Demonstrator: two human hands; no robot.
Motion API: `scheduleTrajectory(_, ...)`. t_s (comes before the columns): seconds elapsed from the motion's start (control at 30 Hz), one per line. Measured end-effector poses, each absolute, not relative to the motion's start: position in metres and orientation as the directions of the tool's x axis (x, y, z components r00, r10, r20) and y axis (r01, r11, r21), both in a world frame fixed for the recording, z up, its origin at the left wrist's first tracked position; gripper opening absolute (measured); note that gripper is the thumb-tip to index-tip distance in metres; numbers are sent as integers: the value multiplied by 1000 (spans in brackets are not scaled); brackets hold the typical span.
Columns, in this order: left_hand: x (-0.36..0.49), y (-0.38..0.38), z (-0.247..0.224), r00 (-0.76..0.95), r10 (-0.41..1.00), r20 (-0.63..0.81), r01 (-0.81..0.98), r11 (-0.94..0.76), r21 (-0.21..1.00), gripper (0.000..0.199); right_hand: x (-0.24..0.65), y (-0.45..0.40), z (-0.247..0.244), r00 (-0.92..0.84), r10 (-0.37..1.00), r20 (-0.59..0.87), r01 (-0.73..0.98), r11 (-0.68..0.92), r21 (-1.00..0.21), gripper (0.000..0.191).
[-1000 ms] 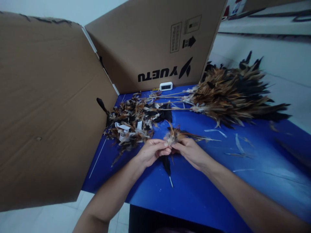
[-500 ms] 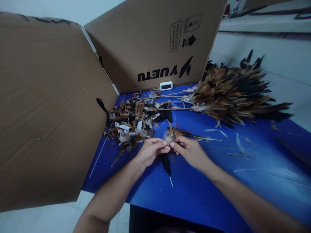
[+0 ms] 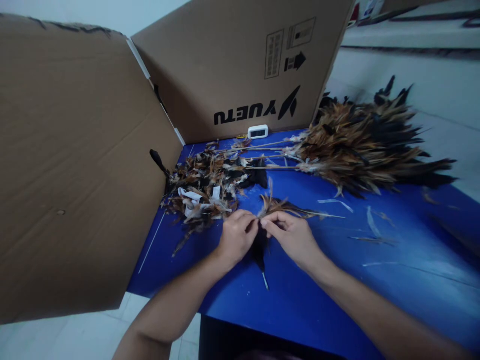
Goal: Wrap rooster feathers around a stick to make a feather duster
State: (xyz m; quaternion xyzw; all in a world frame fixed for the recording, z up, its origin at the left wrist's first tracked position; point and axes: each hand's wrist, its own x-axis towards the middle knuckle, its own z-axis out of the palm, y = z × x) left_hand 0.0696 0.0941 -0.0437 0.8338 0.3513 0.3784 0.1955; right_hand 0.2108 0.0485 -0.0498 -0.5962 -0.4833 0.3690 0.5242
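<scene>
My left hand [image 3: 239,234] and my right hand [image 3: 288,233] meet fingertip to fingertip over the blue table. Both are pinched closed at the base of a small brown feather tuft [image 3: 270,204], which fans out beyond the fingers. The fingertips partly hide what lies between them. A black feather [image 3: 258,252] with a pale quill lies just below the hands. To the left of my left hand spreads a loose pile of brown, black and white feathers [image 3: 210,175] with white strips among them.
Feather dusters [image 3: 360,145] with thin sticks lie at the back right. A white digital device [image 3: 258,132] stands against the upright cardboard panel [image 3: 225,65]; another cardboard panel [image 3: 75,175] walls the left. Clear strips [image 3: 371,222] and stray quills lie on the table [image 3: 300,310] at right.
My left hand has turned over, its back now facing up and its fingers curled more. The feather tuft has shifted slightly between the fingertips. The view has moved a little.
</scene>
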Motion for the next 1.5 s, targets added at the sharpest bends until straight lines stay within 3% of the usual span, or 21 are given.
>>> scheduleTrajectory(0.23,70,90,-54,700,487,523,555,-831,30,25,205,50,-57,392,920,3,66,-25,-997,17)
scheduleTrajectory(0.33,71,87,-50,750,389,535,523,-844,-119,25,205,51,-60,424,905,16,79,-19,-997,15)
scheduleTrajectory(0.4,71,86,-49,765,360,534,505,-850,-149,26,206,52,-61,442,897,31,107,-19,-994,12)
scheduleTrajectory(0.53,71,86,-50,760,416,500,495,-868,-29,26,209,51,-60,451,891,55,149,-15,-989,10)
scheduleTrajectory(0.73,70,90,-49,659,550,513,391,-834,390,21,214,51,-50,423,905,42,134,-17,-991,9)
scheduleTrajectory(0.83,69,93,-45,608,595,525,341,-793,504,23,216,50,-45,383,923,15,114,-31,-993,11)
scheduleTrajectory(1.03,67,95,-46,612,610,503,351,-780,518,19,216,49,-42,338,941,-1,73,-27,-997,13)
scheduleTrajectory(1.4,62,97,-45,714,573,403,484,-819,309,22,220,50,-43,304,952,-30,26,-40,-999,15)
scheduleTrajectory(1.5,62,98,-43,688,599,410,480,-799,363,18,220,50,-42,279,959,-52,-19,-48,-999,16)
